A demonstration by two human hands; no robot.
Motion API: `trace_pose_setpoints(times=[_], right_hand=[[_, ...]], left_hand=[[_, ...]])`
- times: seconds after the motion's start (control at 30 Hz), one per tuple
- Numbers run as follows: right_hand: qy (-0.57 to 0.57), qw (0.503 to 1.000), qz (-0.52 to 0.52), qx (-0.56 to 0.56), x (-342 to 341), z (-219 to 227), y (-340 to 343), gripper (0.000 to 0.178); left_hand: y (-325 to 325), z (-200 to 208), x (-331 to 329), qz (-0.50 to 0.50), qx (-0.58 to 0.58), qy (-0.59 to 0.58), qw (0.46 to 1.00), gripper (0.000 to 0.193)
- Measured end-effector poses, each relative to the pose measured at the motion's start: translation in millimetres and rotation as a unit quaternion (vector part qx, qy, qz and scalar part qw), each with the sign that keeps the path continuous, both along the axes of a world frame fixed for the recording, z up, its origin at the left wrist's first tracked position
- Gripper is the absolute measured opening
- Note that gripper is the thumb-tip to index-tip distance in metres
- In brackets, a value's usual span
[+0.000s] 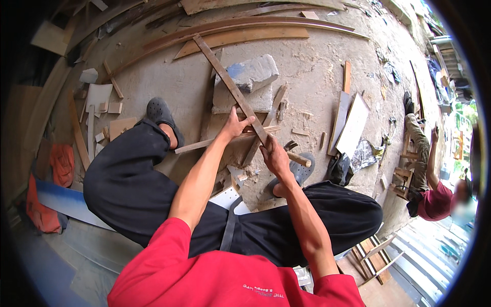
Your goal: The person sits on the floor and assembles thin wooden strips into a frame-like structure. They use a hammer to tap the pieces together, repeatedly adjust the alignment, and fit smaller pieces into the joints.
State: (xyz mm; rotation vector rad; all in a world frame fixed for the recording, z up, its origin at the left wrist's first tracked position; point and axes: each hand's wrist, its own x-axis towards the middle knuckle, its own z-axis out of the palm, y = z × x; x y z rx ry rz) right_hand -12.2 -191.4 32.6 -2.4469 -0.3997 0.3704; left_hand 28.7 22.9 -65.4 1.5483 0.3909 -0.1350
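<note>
In the head view, the long brown wood strip (229, 89) ran on a slant through the middle of the frame, from the upper middle down to the person's hands. The left hand (237, 126) was closed round it just below the centre top, with the thumb on the right side. The right hand (276, 156) gripped the near end, a little lower and to the right.

The strip crossed in front of the pale blocks (251, 74) — I could not tell if it touched them. Under the hands lay a thin pale stick (198, 147), and curly wood shavings (306, 113) dotted the floor right of the middle.

The strip looked hard and straight, so it seemed stiff, not bendy. It was thin, so it was likely light, but the long far end may have felt heavy and wanted to dip. It looked dry, not slippery, though rough edges could have pricked the skin. It did not seem easy to break. Good places to hold it were the near end and a spot farther up — hands well apart for a steady grip.
</note>
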Motion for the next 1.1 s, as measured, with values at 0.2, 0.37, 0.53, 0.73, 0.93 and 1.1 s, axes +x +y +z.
trace_pose_setpoints(times=[0.2, 0.37, 0.53, 0.73, 0.93, 1.1], right_hand=[[-0.011, 1.0, -0.015, -0.012, -0.3, 0.6, -4.8, 0.05], [-0.023, 1.0, -0.002, 0.004, 1.0, 4.0, -0.5, 0.049], [-0.022, 1.0, -0.002, 0.003, 4.1, 3.0, -6.7, 0.048], [-0.002, 1.0, 0.0, -0.025, 5.0, 3.5, -3.3, 0.048], [-0.012, 1.0, -0.008, -0.009, 4.6, 3.4, -4.0, 0.049], [-0.013, 1.0, -0.002, 0.006, 4.6, 4.9, -1.1, 0.047]], left_hand=[[-6.9, 20.3, -0.5, -0.004, -0.041, 0.004, 0.999, 0.091], [2.8, 15.8, -4.9, 0.023, -0.067, -0.004, 0.997, 0.086], [2.4, 22.9, -3.0, 0.005, -0.053, 0.008, 0.999, 0.081], [6.5, 28.0, -5.3, 0.001, 0.012, 0.07, 0.997, 0.089], [-17.6, 69.8, -8.3, -0.012, 0.283, 0.128, 0.951, 0.077], [-33.8, 70.2, -19.2, -0.008, 0.333, 0.132, 0.934, 0.075]])
